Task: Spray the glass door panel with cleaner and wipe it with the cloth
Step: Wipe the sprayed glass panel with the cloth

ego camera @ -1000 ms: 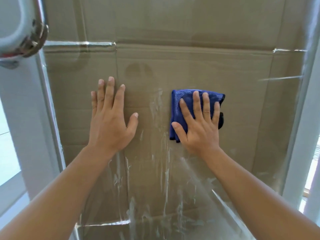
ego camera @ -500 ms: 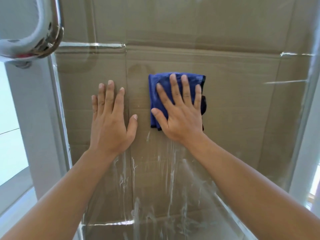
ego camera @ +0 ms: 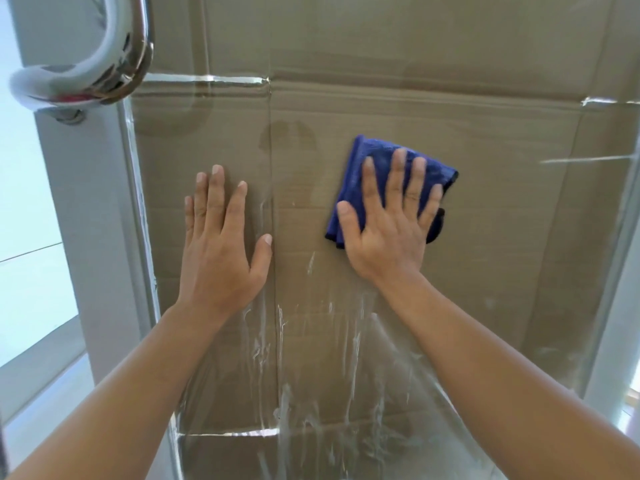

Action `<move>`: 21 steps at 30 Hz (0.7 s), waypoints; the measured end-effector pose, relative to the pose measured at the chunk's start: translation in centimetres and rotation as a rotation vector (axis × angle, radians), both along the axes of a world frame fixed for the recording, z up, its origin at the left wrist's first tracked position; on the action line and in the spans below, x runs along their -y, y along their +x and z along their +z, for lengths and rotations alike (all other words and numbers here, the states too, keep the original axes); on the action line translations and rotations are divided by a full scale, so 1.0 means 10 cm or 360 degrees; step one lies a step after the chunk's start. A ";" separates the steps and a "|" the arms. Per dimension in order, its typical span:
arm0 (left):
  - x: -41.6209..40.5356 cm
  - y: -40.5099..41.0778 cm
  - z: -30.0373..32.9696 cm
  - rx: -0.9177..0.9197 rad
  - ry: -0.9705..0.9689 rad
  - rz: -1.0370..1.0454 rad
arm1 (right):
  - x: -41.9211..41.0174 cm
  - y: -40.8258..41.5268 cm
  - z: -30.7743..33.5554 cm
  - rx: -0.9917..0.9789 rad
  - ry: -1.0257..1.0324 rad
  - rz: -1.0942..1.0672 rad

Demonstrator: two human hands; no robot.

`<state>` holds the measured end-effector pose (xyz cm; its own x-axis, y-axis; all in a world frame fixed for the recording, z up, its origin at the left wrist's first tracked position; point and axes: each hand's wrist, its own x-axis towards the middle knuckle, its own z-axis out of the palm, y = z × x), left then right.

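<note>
Right hand [ego camera: 388, 233] presses the blue cloth [ego camera: 398, 161] flat on the glass door panel [ego camera: 502, 237], fingers straight; it has swung back rightward from mid-panel half a second ago. Left hand [ego camera: 218, 247] stays braced, fingers released and flat. Cleaner streaks [ego camera: 311, 375] below remain unwiped, so wiping is judged partway.

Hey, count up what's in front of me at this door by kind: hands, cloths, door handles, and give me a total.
Hands: 2, the left hand flat on the glass panel and the right hand pressing the cloth
Cloths: 1, the blue cloth
Door handles: 1, the metal door handle
Total: 4
</note>
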<state>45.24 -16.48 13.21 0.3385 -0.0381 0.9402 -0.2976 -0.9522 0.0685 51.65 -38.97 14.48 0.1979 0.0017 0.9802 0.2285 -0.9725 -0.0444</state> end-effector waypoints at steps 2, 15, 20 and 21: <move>0.00 0.01 -0.02 0.0018 -0.0014 -0.0007 | -0.16 -0.03 -0.13 0.0052 -0.0333 0.0062; -0.02 -0.04 -0.03 -0.0052 0.0023 0.0005 | 0.44 0.04 0.05 -0.0139 0.0565 -0.0035; -0.03 -0.03 -0.03 -0.0058 0.0036 0.0007 | 0.13 -0.01 0.52 -0.0190 0.0588 -0.0048; -0.03 -0.02 -0.04 -0.0052 0.0033 0.0003 | 0.03 -0.02 0.50 -0.0131 0.0442 -0.0051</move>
<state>45.02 -16.20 12.86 0.3689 -0.0569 0.9277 -0.2938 -0.9541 0.0583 51.41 -39.24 19.46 0.2721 -0.2718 0.9231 0.1822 -0.9274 -0.3268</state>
